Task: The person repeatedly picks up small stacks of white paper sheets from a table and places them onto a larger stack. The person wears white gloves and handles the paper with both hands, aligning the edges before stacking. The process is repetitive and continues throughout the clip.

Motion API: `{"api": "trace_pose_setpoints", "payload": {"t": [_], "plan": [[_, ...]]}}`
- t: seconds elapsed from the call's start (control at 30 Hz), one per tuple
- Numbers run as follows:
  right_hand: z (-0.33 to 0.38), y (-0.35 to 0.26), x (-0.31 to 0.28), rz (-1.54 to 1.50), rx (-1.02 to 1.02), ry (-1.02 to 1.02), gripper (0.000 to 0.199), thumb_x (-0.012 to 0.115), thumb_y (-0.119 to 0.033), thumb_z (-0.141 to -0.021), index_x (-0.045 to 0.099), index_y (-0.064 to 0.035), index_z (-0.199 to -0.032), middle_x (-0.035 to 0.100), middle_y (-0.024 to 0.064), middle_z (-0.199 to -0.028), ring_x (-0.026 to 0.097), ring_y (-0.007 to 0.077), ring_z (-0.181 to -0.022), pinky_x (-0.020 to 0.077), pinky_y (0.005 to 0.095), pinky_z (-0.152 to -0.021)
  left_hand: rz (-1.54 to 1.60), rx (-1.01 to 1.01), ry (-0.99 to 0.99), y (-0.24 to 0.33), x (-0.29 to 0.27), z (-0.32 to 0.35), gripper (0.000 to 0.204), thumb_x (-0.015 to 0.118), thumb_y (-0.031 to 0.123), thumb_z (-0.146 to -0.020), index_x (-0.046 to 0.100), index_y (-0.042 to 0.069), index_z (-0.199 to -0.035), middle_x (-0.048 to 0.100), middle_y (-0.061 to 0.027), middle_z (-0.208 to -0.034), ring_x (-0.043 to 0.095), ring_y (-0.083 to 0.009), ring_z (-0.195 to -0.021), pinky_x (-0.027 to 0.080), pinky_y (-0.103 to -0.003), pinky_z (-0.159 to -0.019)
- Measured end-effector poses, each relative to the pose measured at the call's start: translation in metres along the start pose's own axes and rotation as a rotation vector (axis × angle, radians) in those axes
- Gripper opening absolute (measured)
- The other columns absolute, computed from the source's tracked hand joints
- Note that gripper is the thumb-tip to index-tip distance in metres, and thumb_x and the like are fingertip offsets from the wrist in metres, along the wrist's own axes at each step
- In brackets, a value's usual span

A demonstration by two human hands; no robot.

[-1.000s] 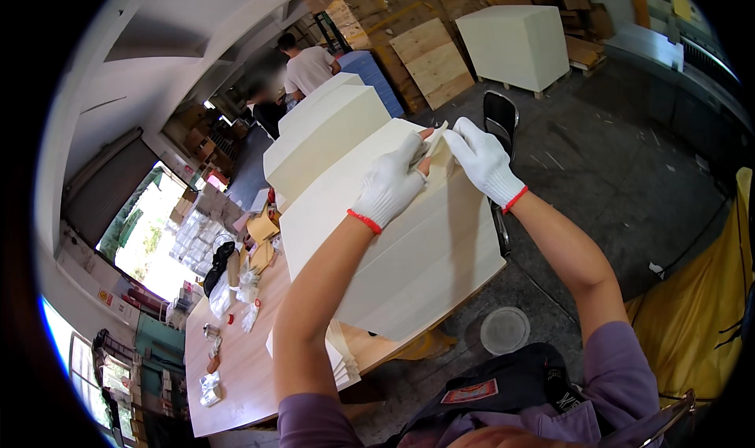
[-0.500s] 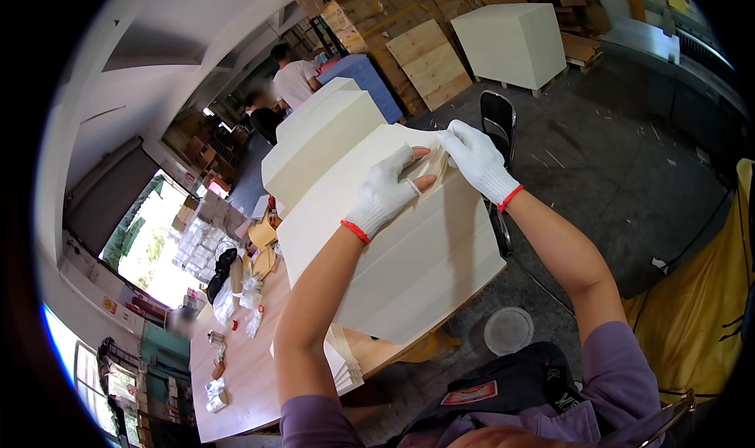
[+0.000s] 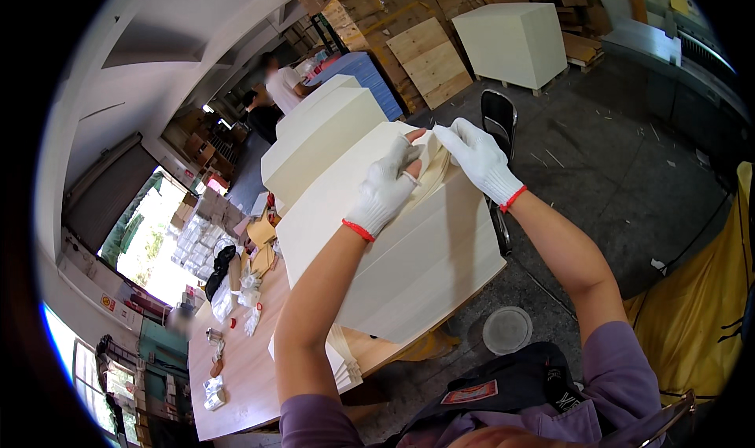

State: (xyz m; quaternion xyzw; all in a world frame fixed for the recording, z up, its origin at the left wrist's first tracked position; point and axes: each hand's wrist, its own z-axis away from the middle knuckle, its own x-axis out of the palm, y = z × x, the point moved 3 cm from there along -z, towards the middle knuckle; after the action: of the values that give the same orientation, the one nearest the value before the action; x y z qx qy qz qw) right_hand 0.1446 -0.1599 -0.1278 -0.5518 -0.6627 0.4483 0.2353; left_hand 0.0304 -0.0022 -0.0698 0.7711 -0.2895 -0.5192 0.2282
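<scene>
A tall stack of cream paper sheets [image 3: 377, 271] stands on the table in front of me. Both my hands wear white knit gloves with red cuffs, and bare fingertips poke out of the left glove. At the stack's far right corner, my right hand [image 3: 476, 162] is closed on the edge of several sheets, which bend up in curved folds [image 3: 435, 171]. Beside these folds my left hand [image 3: 383, 187] lies on the top sheets, its thumb and forefinger apart. The folded paper partly hides my right fingertips.
Another cream stack [image 3: 318, 137] stands just beyond. Bags and small items lie on the wooden table [image 3: 252, 369] at left. A black chair [image 3: 498, 114] and a round lid-like disc [image 3: 507, 330] are to the right. Two people work farther back near a blue stack [image 3: 362, 78].
Both hands have shifted slightly, the left one up toward the far corner and the right one a little left. The raised sheets bulge more. The people behind have changed posture.
</scene>
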Motion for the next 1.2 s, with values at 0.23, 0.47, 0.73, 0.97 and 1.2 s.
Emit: {"api": "trace_pose_setpoints", "payload": {"t": [0.23, 0.47, 0.73, 0.97, 1.2], "plan": [[-0.002, 0.007, 0.0, -0.059, -0.011, -0.002, 0.05, 0.055, -0.049, -0.109, 0.057, -0.0018, -0.092, 0.057, 0.0126, -0.077, 0.056, 0.0232, -0.072, 0.0465, 0.0386, -0.072, -0.265, -0.046, -0.1, -0.004, 0.001, -0.004, 0.032, 0.069, 0.026, -0.102, 0.072, 0.018, -0.133, 0.071, -0.0088, -0.09, 0.066, -0.0202, -0.085, 0.054, -0.037, -0.084], [0.0, 0.006, 0.001, -0.086, -0.032, 0.011, 0.05, 0.054, -0.048, -0.109, 0.056, -0.0015, -0.092, 0.055, 0.0127, -0.076, 0.055, 0.0229, -0.072, 0.0467, 0.0383, -0.073, -0.242, -0.012, -0.092, -0.007, 0.003, -0.002, 0.04, 0.078, 0.035, -0.097, 0.071, 0.019, -0.133, 0.074, -0.008, -0.094, 0.068, -0.0201, -0.085, 0.054, -0.037, -0.083], [-0.001, 0.006, -0.001, -0.063, -0.004, 0.006, 0.055, 0.055, -0.054, -0.108, 0.058, -0.0015, -0.094, 0.058, 0.0118, -0.077, 0.057, 0.0216, -0.074, 0.0475, 0.038, -0.074, -0.179, -0.047, -0.078, 0.006, 0.001, 0.0, 0.034, 0.067, 0.019, -0.101, 0.072, 0.01, -0.134, 0.066, -0.0034, -0.09, 0.057, -0.012, -0.084, 0.05, -0.03, -0.082], [0.003, 0.0, -0.001, -0.061, 0.035, -0.007, 0.049, 0.057, -0.05, -0.109, 0.062, -0.0024, -0.099, 0.061, 0.0103, -0.079, 0.059, 0.0197, -0.075, 0.0484, 0.0366, -0.075, -0.211, -0.028, -0.098, 0.008, -0.002, 0.001, 0.033, 0.061, 0.013, -0.102, 0.071, 0.011, -0.133, 0.063, -0.005, -0.087, 0.057, -0.0141, -0.08, 0.051, -0.031, -0.08], [0.002, 0.006, -0.001, -0.093, 0.004, 0.008, 0.046, 0.056, -0.047, -0.109, 0.062, -0.0026, -0.1, 0.062, 0.0107, -0.08, 0.06, 0.0199, -0.076, 0.0491, 0.0365, -0.076, -0.321, 0.007, -0.103, 0.007, 0.005, 0.0, 0.043, 0.084, 0.024, -0.092, 0.072, 0.011, -0.131, 0.077, -0.0104, -0.106, 0.07, -0.0181, -0.094, 0.055, -0.034, -0.089]]}}
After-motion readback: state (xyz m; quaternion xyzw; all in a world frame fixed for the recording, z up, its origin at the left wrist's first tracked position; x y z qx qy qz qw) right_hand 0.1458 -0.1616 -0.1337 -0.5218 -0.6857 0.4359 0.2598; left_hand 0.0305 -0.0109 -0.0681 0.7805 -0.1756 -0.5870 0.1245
